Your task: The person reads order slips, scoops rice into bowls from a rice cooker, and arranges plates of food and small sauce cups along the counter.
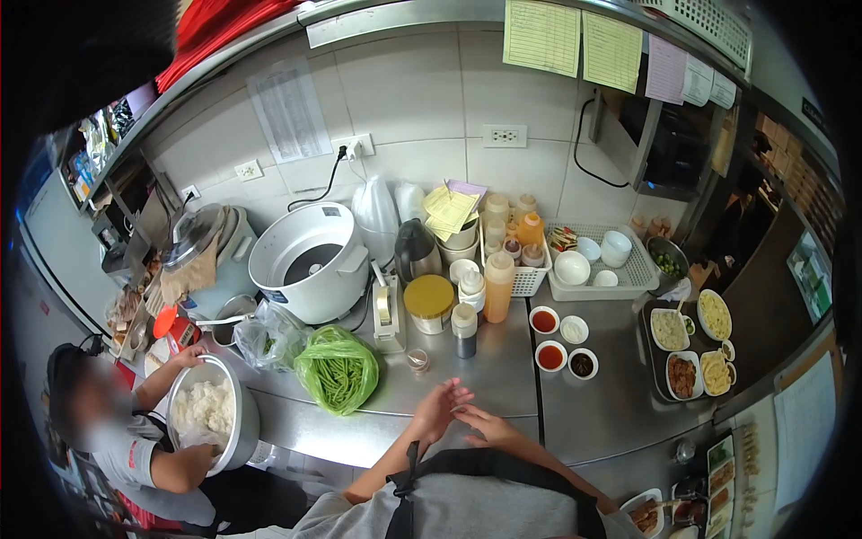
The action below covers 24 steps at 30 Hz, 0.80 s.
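Above the front edge of the steel counter, my left hand is held out with its fingers stretched and nothing in it. My right hand comes close beside it, fingers extended, also holding nothing; whether the two touch is unclear. A small clear cup stands just beyond them. To the left lies a green plastic bag of green beans. Dark and orange squeeze bottles, including the orange one, stand behind. On the right are small sauce bowls, one with red sauce.
At left a co-worker holds a white pot of rice. A large rice cooker body stands against the wall. A tray of food dishes is at right. Order slips hang from the shelf overhead.
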Motion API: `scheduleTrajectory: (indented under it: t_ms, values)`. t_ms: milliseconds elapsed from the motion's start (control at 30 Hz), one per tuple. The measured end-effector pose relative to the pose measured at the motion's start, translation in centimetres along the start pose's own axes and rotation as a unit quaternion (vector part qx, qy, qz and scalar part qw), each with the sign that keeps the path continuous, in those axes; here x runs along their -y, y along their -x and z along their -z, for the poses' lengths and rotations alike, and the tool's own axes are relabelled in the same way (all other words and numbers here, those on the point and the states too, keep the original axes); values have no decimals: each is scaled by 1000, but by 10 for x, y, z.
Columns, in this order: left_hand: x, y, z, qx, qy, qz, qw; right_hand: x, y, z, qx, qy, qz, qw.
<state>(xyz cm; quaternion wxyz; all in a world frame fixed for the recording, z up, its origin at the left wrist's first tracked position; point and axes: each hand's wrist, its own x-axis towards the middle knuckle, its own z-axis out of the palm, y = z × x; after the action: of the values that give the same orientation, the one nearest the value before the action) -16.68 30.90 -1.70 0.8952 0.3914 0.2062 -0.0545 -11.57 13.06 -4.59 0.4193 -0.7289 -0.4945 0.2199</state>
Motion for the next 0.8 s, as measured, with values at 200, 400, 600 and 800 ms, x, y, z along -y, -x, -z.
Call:
scheduleTrajectory:
  t_ms: [200, 400, 600, 800]
  values:
    - [46, -6, 3, 13, -50, 38, 998, 12, 15, 11, -22, 37, 8, 999]
    - [54, -3, -1, 27, -162, 36, 986, 23, 21, 15, -16, 36, -17, 999]
    - [57, -2, -7, 43, -175, 25, 983, 25, 22, 17, -27, 25, 42, 998]
    - [48, 17, -29, 53, -130, 148, 979, 14, 19, 14, -9, 62, 69, 996]
